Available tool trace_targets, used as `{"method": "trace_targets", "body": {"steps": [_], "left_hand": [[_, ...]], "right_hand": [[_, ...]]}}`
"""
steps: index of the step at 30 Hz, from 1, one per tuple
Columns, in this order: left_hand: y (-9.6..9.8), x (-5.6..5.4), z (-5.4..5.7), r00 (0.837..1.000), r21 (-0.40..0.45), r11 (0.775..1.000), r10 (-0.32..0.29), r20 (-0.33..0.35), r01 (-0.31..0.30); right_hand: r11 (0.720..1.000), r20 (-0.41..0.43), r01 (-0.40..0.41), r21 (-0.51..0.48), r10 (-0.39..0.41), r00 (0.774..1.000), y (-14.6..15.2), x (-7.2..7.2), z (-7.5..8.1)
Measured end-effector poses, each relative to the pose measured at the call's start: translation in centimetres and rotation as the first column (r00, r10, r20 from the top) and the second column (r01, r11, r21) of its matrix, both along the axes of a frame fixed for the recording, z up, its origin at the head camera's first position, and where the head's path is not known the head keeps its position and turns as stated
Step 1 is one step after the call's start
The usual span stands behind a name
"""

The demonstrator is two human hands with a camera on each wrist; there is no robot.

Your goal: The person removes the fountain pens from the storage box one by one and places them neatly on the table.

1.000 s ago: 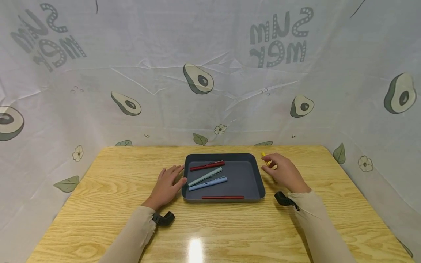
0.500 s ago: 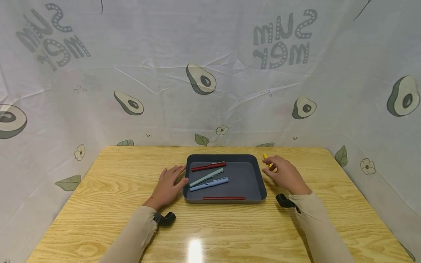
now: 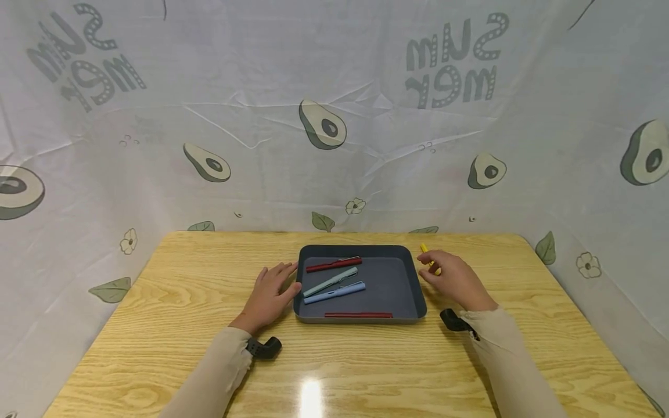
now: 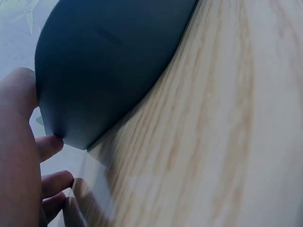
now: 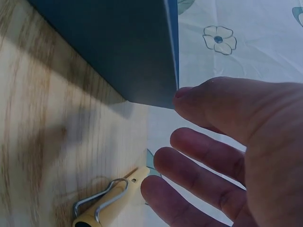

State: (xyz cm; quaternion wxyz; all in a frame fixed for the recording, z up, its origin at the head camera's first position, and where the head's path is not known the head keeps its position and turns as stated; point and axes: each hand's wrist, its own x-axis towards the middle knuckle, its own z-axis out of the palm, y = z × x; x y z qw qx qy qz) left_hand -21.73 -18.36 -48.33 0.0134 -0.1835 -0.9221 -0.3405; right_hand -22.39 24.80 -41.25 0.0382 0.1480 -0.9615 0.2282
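Note:
A dark grey tray sits on the wooden table with pens inside: a dark red pen, a pale green pen and a light blue pen lie on the left, and another red pen lies along the front wall. My left hand rests against the tray's left side, thumb at the rim and fingers spread. Beyond the tray's right side, my right hand is held over a yellow pen with its fingers loosely bent and apart. The pen's wire clip shows beneath those fingertips.
A white curtain printed with avocados hangs behind the table and along both sides. Each wrist wears a black strap camera, one on the left and one on the right.
My right hand has moved slightly towards me, and more of the yellow pen shows between its thumb and fingers. The head view has shifted a little; my left hand stays at the tray.

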Motion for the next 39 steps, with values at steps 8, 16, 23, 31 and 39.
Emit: {"method": "trace_targets", "body": {"steps": [8,16,23,31,39], "left_hand": [[0.1,0.1,0.1,1.000,0.006,1.000,-0.001,0.004,0.001],[0.1,0.1,0.2,1.000,0.009,1.000,-0.004,0.003,0.004],[0.1,-0.1,-0.1,1.000,-0.003,1.000,0.000,0.000,0.000],[0.1,0.0,0.0,1.000,0.000,1.000,-0.003,0.003,0.003],[0.1,0.0,-0.2,1.000,-0.002,1.000,0.002,-0.014,-0.002]], "right_hand": [[1.000,-0.044,-0.021,0.002,0.021,0.999,-0.3,0.2,-0.2],[0.999,-0.060,-0.030,0.011,0.030,0.998,-0.7,0.4,-0.3],[0.999,-0.023,-0.045,0.007,0.045,0.999,-1.1,0.4,0.0],[0.999,-0.012,-0.045,0.009,0.045,0.999,-1.4,0.4,0.2],[0.998,-0.017,-0.042,0.038,0.043,0.999,-1.5,0.5,0.3]]}}
